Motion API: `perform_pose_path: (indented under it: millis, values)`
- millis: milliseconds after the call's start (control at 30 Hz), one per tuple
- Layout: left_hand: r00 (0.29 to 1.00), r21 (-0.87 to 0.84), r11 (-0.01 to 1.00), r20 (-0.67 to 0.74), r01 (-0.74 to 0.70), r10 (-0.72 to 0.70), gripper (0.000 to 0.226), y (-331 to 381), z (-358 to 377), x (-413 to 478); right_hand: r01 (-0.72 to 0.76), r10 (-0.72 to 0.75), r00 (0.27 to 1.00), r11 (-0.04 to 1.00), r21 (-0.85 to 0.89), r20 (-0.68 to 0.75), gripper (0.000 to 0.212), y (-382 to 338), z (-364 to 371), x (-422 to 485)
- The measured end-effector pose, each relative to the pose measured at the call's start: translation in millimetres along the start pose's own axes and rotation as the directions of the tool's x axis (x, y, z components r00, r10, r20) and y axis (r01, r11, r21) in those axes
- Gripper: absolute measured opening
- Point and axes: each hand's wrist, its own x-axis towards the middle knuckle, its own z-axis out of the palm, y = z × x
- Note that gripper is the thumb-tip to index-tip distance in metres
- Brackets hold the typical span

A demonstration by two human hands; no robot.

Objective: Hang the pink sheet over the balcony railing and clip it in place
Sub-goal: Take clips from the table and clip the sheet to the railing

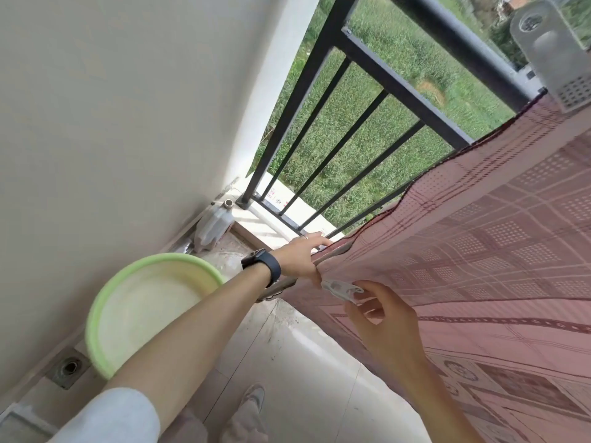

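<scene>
Sheet (479,219) is already over the balcony railing (399,87). It's pink checked fabric hanging down the inside on the right half, with bare bars on the left. There's one big frosted plastic clip (550,52) up on the top rail at the sheet's upper corner, so I'd say we're in the clipping part now.

Left hand (303,259) has the loose side edge pinched low down near the foot of the railing, fingers curled on the fabric. Right hand (383,324) is just beside it with a small white clip (340,289) held between thumb and fingertips, right at the edge. Can't tell if that clip is squeezed open or not.

My guess for the next move: squeeze it wide and get it biting on the fabric (plus a bar, if that's the plan), with the left hand pulling the edge taut.

Also around: a green basin (144,302) on the floor by the wall, a plastic jug (214,228) in the corner, and a floor drain (68,367).
</scene>
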Motion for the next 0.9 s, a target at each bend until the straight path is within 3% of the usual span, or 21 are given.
perform_pose_path:
  millis: [133,267,367,533,567,633,733,800,900]
  values:
    - [0.998,-0.056,0.998,-0.065,0.016,-0.019,0.046,-1,2,-30,0.021,-0.021,0.999,1.000,0.004,-0.027,0.032,-18,4,-14]
    - [0.981,-0.081,0.997,-0.193,-0.012,-0.003,0.037,12,21,-65,0.055,-0.055,0.998,0.998,0.010,-0.025,0.035,-32,-4,-44]
    - [0.944,-0.190,0.978,-0.331,-0.084,0.017,0.029,10,35,-88,0.090,-0.090,0.996,0.996,-0.016,-0.019,0.040,-39,-8,-58]
    - [0.863,-0.293,0.950,-0.501,-0.106,-0.059,0.019,-1,48,-122,0.229,-0.226,0.973,0.936,-0.266,0.042,0.030,-51,-14,-78]
    - [0.851,-0.286,0.955,-0.519,-0.084,-0.081,0.019,-2,49,-127,0.293,-0.290,0.955,0.887,-0.357,0.063,0.027,-56,-15,-83]
    - [0.852,-0.307,0.950,-0.510,-0.056,-0.115,0.019,-3,49,-131,0.448,-0.482,0.870,0.685,-0.574,0.104,0.022,-67,-15,-87]
    - [0.889,-0.256,0.965,-0.452,-0.052,-0.072,0.015,1,50,-138,0.531,-0.629,0.753,0.408,-0.743,0.193,0.017,-89,-19,-92]
    - [0.907,-0.154,0.985,-0.421,-0.079,0.006,0.016,4,51,-143,0.550,-0.613,0.736,0.295,-0.781,0.287,0.015,-106,-22,-89]
    - [0.893,-0.011,0.991,-0.436,-0.133,0.115,0.019,0,48,-140,0.510,-0.377,0.823,0.158,-0.846,0.426,0.022,-136,-17,-70]
